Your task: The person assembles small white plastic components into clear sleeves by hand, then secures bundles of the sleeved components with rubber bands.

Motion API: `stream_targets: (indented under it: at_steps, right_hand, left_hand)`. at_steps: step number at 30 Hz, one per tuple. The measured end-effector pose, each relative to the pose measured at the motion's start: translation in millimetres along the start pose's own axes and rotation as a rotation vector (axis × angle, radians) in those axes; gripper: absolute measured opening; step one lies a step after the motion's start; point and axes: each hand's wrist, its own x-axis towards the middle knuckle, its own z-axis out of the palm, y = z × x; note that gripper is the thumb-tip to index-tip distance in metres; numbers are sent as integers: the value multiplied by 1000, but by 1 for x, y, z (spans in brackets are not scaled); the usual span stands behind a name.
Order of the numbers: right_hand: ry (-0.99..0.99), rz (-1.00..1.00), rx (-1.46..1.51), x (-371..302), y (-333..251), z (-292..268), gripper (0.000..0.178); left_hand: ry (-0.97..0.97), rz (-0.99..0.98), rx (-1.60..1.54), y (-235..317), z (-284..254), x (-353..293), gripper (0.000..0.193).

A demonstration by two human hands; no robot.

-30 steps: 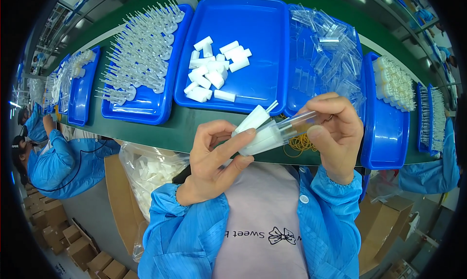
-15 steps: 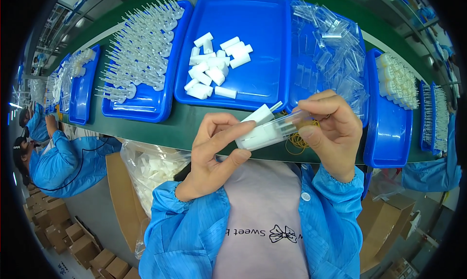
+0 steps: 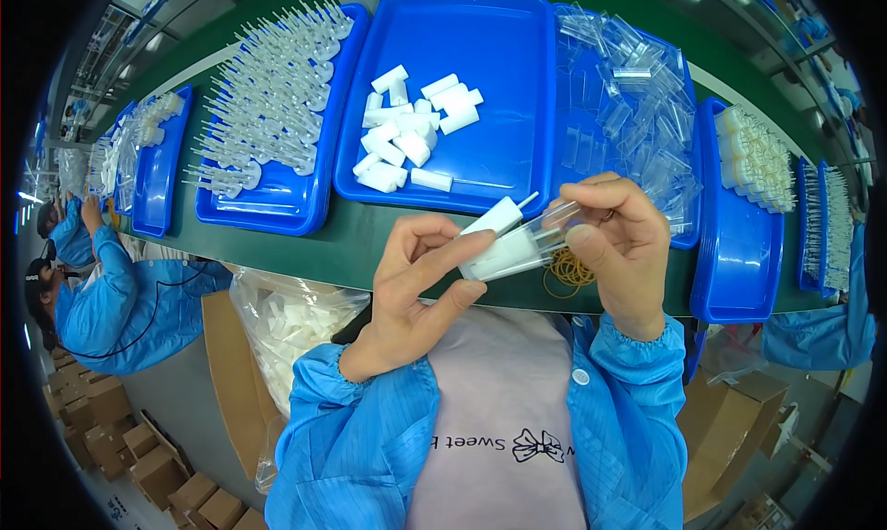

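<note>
Over the near edge of the bench, my left hand (image 3: 407, 285) is closed on a small bundle of white blocks (image 3: 504, 255) with thin pale stems pointing up and to the right. My right hand (image 3: 633, 243) pinches a clear plastic sleeve (image 3: 557, 218) between thumb and fingers. The sleeve's left end overlaps the stems and part of the blocks; one upper block (image 3: 497, 218) with its stem lies outside it. How far the sleeve reaches under my left fingers is hidden. Just below the sleeve lie loose yellow rubber bands (image 3: 571, 269) on the green bench.
A blue tray (image 3: 499, 49) ahead holds loose white blocks (image 3: 411, 144). To its right, another tray holds many clear sleeves (image 3: 637, 96); to its left, one holds white stemmed parts (image 3: 277, 96). Banded bundles (image 3: 753, 156) stand far right. A bag of white pieces (image 3: 296, 322) sits lower left.
My right hand and the clear sleeve have shifted slightly left, toward the blocks. My left hand has moved a little to the right. At the far left, another person's arm has risen.
</note>
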Motion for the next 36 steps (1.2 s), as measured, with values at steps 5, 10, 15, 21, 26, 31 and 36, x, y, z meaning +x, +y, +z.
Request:
stream_targets:
  at_steps: [5, 10, 15, 21, 26, 31, 36]
  right_hand:
    - [83, 186, 213, -4, 2, -1, 28]
    - [96, 292, 311, -5, 8, -4, 29]
    - [128, 329, 332, -5, 8, -1, 26]
    - [-91, -56, -387, 1, 1, -6, 25]
    - [74, 273, 129, -1, 7, -4, 23]
    - [114, 141, 40, -1, 11, -5, 24]
    - [130, 102, -39, 1, 4, 1, 25]
  left_hand:
    - [7, 19, -4, 0, 1, 0, 38]
    - [5, 14, -9, -1, 2, -1, 38]
    - [22, 3, -11, -6, 3, -1, 36]
    - [74, -56, -50, -16, 9, -8, 38]
    - [134, -89, -129, -16, 15, -9, 61]
    - [201, -135, -425, -17, 12, -2, 76]
    - [174, -301, -754, -27, 17, 6, 74]
